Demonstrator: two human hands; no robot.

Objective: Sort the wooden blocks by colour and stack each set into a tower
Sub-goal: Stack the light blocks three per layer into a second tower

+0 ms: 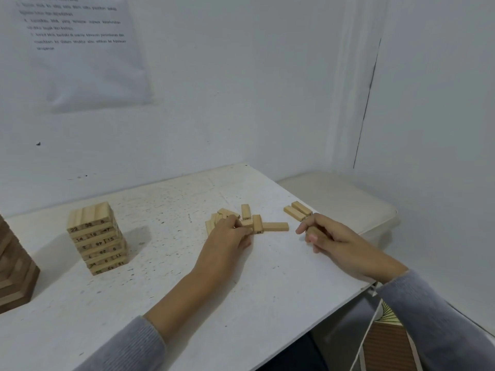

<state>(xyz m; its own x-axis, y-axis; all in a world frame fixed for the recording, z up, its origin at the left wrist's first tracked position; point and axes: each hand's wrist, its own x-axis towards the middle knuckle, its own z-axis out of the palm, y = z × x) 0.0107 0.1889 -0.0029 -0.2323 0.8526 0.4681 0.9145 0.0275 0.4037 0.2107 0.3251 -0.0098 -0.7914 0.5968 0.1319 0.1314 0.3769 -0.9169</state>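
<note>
**Our hands among the loose pale blocks on the counter [160, 290]**

Nearest us, at the left edge, stands the dark tower [13, 266], and beyond it the pale tower [96, 236] of numbered blocks. Mid-counter, our left hand [227, 235] has its fingers clamped on a block [247, 225] at the near side of the pile [223, 212]. Our right hand [329, 236] rests to the right with its fingers curled under; we cannot tell whether they hold anything. A lone block [276, 226] lies flat between the hands. A pair [297, 212] lies side by side just beyond the right hand. A paper [80, 49] hangs on the wall.
</note>
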